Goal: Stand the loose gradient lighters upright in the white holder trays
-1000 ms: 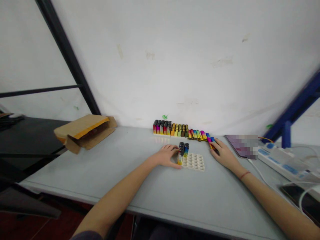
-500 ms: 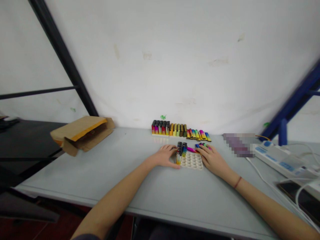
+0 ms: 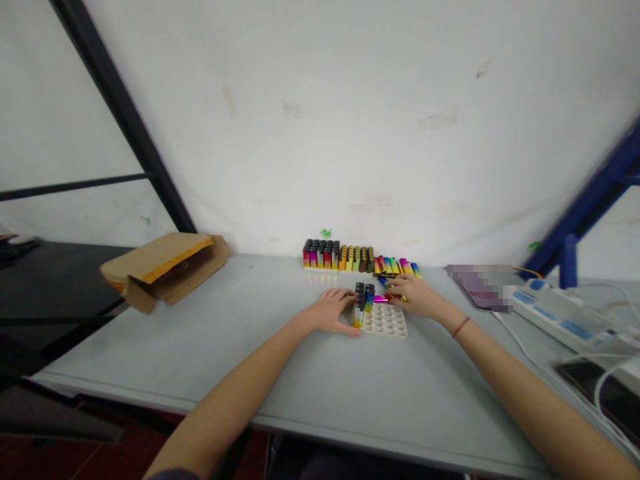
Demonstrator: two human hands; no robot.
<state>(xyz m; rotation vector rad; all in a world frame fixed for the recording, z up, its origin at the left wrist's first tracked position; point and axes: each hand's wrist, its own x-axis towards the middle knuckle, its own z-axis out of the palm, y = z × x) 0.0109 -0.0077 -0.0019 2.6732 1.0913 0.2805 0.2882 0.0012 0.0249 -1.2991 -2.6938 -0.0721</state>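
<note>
A white tray with round holes [image 3: 387, 322] lies on the grey table [image 3: 280, 360]. Several colourful lighters [image 3: 363, 298] stand upright in its left end. My left hand [image 3: 333, 312] rests against the tray's left side, fingers curled round the standing lighters' base. My right hand [image 3: 416, 296] is at the tray's far right corner, fingers closed on a few colourful lighters [image 3: 385, 298] held lying sideways. Behind them a full tray of upright lighters [image 3: 337, 257] and a row of loose lighters [image 3: 396, 267] lie against the wall.
An open cardboard box [image 3: 163, 267] lies on its side at the back left. A flat purple item [image 3: 480, 285], a white power strip [image 3: 565, 319] with cables and a dark phone [image 3: 603, 393] are on the right. Dark and blue frame bars stand at both sides.
My right hand left the loose lighters at the right, came over to the tray with a few lighters in it, then shifted to the tray's far corner. My left hand stayed put.
</note>
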